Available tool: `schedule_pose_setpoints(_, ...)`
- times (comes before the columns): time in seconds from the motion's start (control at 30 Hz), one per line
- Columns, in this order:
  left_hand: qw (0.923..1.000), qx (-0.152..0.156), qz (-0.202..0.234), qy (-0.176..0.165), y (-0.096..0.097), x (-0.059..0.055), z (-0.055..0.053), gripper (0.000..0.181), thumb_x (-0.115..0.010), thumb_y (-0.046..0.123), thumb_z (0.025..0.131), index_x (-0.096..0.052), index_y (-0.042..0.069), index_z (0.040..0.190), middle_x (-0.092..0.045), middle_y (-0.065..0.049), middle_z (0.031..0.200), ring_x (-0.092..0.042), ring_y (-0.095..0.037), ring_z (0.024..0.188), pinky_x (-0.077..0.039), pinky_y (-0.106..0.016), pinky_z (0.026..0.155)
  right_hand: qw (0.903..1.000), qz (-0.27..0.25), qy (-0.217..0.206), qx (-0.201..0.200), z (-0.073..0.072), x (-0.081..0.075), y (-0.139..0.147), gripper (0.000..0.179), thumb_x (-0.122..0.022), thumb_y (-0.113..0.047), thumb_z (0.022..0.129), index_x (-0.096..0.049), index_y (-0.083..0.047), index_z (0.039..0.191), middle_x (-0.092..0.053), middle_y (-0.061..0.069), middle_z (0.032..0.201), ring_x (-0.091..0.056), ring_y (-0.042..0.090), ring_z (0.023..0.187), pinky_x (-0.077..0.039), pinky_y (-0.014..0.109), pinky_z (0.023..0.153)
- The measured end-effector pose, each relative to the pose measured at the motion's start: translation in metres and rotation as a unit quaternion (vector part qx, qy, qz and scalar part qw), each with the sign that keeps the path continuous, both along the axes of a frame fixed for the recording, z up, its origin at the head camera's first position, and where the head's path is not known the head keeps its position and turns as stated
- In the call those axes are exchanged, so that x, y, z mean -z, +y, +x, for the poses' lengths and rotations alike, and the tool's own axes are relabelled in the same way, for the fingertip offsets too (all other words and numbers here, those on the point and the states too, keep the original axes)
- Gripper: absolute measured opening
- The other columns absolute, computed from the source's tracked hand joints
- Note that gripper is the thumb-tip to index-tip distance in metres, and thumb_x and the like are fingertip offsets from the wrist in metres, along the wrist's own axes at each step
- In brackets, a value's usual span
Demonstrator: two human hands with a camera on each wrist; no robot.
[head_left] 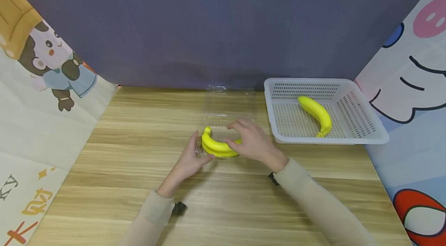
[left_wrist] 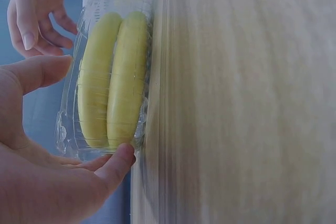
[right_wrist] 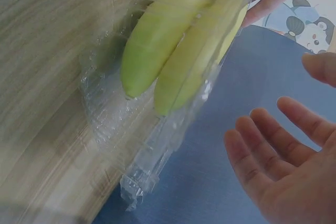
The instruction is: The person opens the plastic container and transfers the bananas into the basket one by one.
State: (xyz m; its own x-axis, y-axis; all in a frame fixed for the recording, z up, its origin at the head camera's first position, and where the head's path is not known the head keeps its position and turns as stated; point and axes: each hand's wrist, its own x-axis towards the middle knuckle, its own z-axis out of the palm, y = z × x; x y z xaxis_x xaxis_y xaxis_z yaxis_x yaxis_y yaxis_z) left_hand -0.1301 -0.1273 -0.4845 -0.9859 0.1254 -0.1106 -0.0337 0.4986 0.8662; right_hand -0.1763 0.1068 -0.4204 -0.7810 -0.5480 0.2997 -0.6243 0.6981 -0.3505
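Observation:
A clear plastic clamshell container stands on the table with its lid folded open toward the back wall. Two yellow bananas lie side by side inside it, seen through the plastic in both wrist views. At the container's left end, my left hand grips it, thumb by the front wall and fingers round the side. My right hand hovers over the right end with spread, slightly bent fingers. In the right wrist view that hand holds nothing and is apart from the bananas.
A white perforated basket stands at the back right with a single banana in it. A dark blue-grey wall rises behind the wooden table. Printed cartoon sheets flank both sides.

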Motion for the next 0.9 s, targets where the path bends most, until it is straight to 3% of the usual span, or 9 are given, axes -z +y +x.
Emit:
schedule_pose_setpoints(0.53, 1.0, 0.002, -0.005, -0.003, 0.0, 0.0, 0.0, 0.108, -0.077, 0.042, 0.077, -0.006, 0.013, 0.153, -0.031, -0.021, 0.15, -0.036, -0.04, 0.132, -0.031, -0.06, 0.105, 0.9985, 0.012, -0.052, 0.004, -0.002, 0.011, -0.01, 0.043, -0.068, -0.045, 0.083, -0.065, -0.014, 0.114, -0.062, 0.0, 0.114, -0.057, 0.02, 0.104, -0.053, 0.038, 0.085)
schedule_pose_setpoints(0.9, 1.0, 0.006, 0.0, -0.004, 0.0, 0.0, -0.001, 0.108, -0.077, 0.041, 0.077, -0.005, 0.013, 0.153, -0.029, -0.021, 0.15, -0.034, -0.039, 0.134, -0.031, -0.058, 0.106, 0.9935, 0.062, -0.095, 0.003, -0.003, 0.021, -0.017, 0.05, -0.069, -0.05, 0.081, -0.063, -0.018, 0.119, -0.061, 0.0, 0.119, -0.057, 0.02, 0.108, -0.052, 0.042, 0.086)
